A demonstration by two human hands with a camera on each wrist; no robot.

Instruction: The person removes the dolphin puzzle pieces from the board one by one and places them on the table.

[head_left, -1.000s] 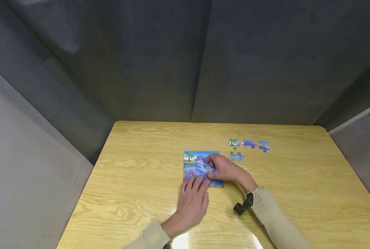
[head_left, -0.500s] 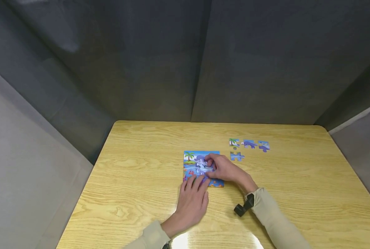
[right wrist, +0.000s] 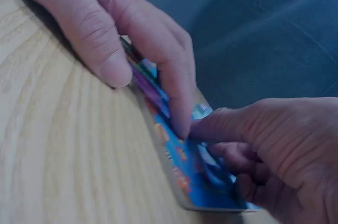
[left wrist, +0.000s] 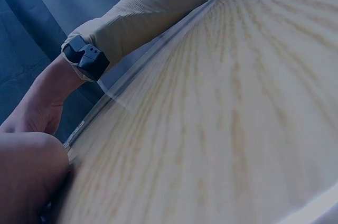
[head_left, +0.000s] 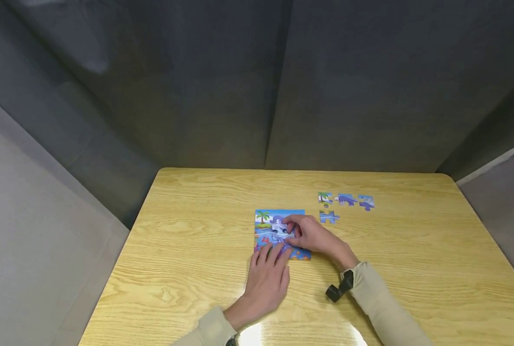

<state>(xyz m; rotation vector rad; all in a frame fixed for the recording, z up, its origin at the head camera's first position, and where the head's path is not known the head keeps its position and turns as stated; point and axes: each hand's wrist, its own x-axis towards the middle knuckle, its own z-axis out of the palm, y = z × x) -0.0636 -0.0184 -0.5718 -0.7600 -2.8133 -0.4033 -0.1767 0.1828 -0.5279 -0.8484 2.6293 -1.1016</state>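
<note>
A square dolphin picture puzzle board [head_left: 262, 232] lies on the table in the head view, printed with a palm tree, sea and a crab. My left hand [head_left: 267, 281] rests its extended fingertips on the board's lower edge. My right hand [head_left: 313, 235] pinches a pale blue jigsaw piece [head_left: 279, 232] between thumb and fingers over the board's middle; dark notches show in it. Fingers partly hide the piece and the board's right side. In the right wrist view, the right hand [right wrist: 285, 145] bends over the board [right wrist: 211, 195] beside the left hand's fingers.
Right of the board lie loose jigsaw pieces: a palm tree piece [head_left: 324, 198], a purple dolphin piece [head_left: 347, 200], a blue and purple piece [head_left: 366, 202] and a water piece [head_left: 328, 217]. Dark curtains [head_left: 214, 96] stand behind the wooden table [head_left: 188, 230].
The pinched piece has shifted slightly left over the board and its pale surface and dark notches show more clearly. The left hand and the loose pieces stay put.
</note>
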